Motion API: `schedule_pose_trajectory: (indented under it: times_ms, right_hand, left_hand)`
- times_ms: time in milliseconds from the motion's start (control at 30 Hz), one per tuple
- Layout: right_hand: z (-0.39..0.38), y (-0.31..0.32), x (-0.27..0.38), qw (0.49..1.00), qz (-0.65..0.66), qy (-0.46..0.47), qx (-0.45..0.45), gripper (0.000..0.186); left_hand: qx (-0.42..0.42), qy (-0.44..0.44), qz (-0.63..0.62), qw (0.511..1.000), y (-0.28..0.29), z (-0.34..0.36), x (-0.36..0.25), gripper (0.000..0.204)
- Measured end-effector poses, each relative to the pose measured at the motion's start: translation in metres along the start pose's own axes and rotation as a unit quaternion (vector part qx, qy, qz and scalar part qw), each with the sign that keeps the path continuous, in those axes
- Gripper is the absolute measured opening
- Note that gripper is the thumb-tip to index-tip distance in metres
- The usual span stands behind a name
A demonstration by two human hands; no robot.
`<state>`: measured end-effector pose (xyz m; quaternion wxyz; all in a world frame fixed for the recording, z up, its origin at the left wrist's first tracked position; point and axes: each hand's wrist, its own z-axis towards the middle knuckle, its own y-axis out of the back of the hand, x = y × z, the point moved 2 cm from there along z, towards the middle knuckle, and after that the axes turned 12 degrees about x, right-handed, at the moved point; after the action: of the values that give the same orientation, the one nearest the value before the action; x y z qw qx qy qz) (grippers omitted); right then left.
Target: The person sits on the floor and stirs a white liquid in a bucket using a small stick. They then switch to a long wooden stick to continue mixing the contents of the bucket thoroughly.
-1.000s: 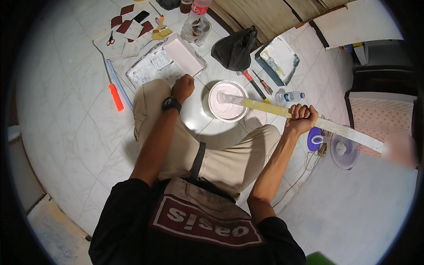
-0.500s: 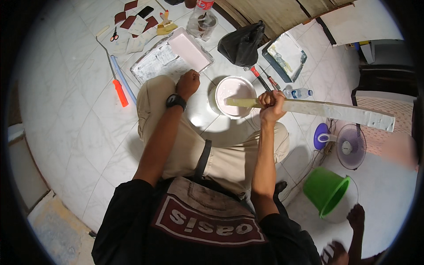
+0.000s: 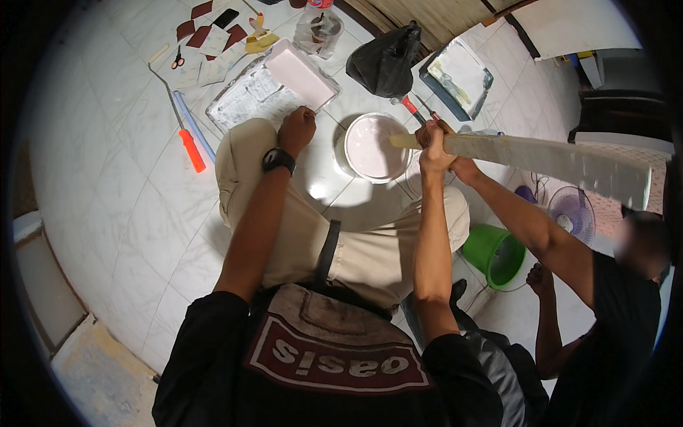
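My right hand (image 3: 432,148) is closed around a long pale wooden strip (image 3: 541,153). The strip's yellowish end reaches over a white bucket (image 3: 341,158) of pale pink paint (image 3: 371,142), and its wide end extends far right. Another person's hand (image 3: 464,169) comes in from the right and touches the strip beside mine; overlap hides exactly how it grips. My left hand (image 3: 296,129) sits by my left knee with curled fingers and nothing visible in them. Just beyond it lies a paint tray (image 3: 245,105) with pink paint pooled in its far right end.
A black plastic bag (image 3: 386,64) and a dark-rimmed tray (image 3: 441,97) stand beyond the bucket. Left lies an orange-handled metal rod (image 3: 191,151); scissors (image 3: 178,61) and a brush (image 3: 260,41) are farther off. The person holds a green bucket (image 3: 475,249) near a purple fan (image 3: 571,213).
The other person has leaned in from the right and brought a hand to the strip. The green bucket has moved toward me. The strip's end has shifted right over the white bucket.
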<state>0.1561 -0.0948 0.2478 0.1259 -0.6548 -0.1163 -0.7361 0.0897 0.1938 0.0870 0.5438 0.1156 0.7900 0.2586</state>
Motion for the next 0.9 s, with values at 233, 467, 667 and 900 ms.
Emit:
schedule_pose_trajectory:
  times_ms: [233,467,667,900]
  right_hand:
    - [-0.013,0.029,-0.013,0.997,0.011,-0.039,-0.058,0.023]
    - [-0.024,0.017,0.014,0.961,0.164,0.013,-0.224,0.035]
    - [-0.019,0.038,-0.008,0.931,0.263,-0.014,-0.253,0.038]
    - [-0.001,0.039,0.073,0.951,0.212,0.04,-0.222,0.041]
  left_hand:
    - [0.018,0.007,-0.024,1.0,-0.001,0.0,-0.004,0.025]
    - [0.027,0.012,-0.025,0.999,-0.002,0.003,0.003,0.027]
    - [0.03,0.006,-0.022,0.999,-0.004,0.005,0.002,0.027]
    - [0.038,0.025,-0.018,0.999,-0.006,0.006,-0.006,0.026]
